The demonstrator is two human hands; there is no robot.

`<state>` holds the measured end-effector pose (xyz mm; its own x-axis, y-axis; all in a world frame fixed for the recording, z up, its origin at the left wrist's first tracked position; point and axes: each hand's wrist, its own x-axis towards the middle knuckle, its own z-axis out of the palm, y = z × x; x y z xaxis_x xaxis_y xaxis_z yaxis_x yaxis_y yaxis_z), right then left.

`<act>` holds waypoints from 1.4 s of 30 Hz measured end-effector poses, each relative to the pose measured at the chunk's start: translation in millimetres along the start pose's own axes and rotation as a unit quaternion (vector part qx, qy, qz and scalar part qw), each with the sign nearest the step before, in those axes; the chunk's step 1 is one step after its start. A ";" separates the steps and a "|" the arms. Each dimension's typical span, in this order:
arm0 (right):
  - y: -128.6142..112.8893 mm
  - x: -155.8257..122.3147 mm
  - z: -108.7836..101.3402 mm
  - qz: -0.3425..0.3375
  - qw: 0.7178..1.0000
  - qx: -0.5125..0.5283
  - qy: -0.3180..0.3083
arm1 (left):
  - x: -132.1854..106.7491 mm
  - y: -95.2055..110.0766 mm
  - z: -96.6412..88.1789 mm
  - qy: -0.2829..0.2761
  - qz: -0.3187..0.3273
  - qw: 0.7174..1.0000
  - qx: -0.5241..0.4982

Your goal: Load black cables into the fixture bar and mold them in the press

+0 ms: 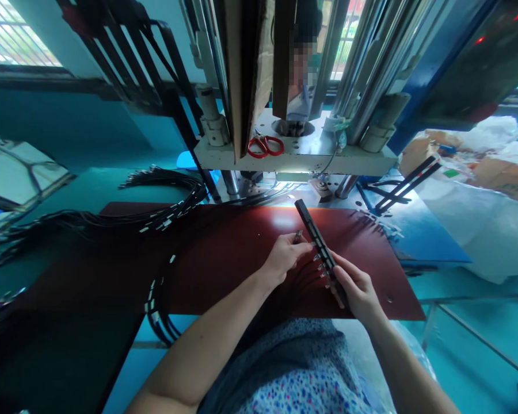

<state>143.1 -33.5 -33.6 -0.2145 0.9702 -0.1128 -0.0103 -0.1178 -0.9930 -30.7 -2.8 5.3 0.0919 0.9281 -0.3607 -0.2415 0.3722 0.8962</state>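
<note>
2 HANDS ON 1 BLACK BAR, OVER BROWN BOARD

Seen from here: 1 worker, 2 bare hands above the red-brown board, toward its rt half. Rt hand is clamped on the lower end of 1 slotted black bar, held tilted over the board. Lt hand has thumb + fingers together, pinching 1 small metal connector just beside the bar. Several cable ends sit along the bar's lt edge, approx 4 or 5; can't get an exact no.

At the board's lt end: min. 2 big black cable bundles, indiv. cables too many to count. 1 smaller tagged bundle hangs over the board's near edge.

Behind the board: 1 press plate w/ 1 pr. red-handled scissors on it; 1 other person beyond. Rt of the board: 1 blue table w/ 2 more black bars.
</note>
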 end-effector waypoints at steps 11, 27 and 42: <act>-8.0 -2.5 3.8 0.009 1.000 -0.005 0.016 | 5.3 -6.8 -11.8 0.106 0.100 0.988 0.047; -9.1 -0.9 1.0 0.026 1.000 0.002 -0.001 | 14.1 -10.1 -15.2 0.079 0.148 0.975 0.146; -2.2 2.2 0.0 0.017 0.998 -0.049 -0.019 | 14.0 -5.1 -16.1 0.062 0.144 0.979 0.132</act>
<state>142.6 -31.2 -31.7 -0.2497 0.9571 -0.1471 0.0933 -0.1274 -0.9875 -43.7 8.2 -8.4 -0.0647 0.9931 -0.0976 0.0203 0.0991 0.9949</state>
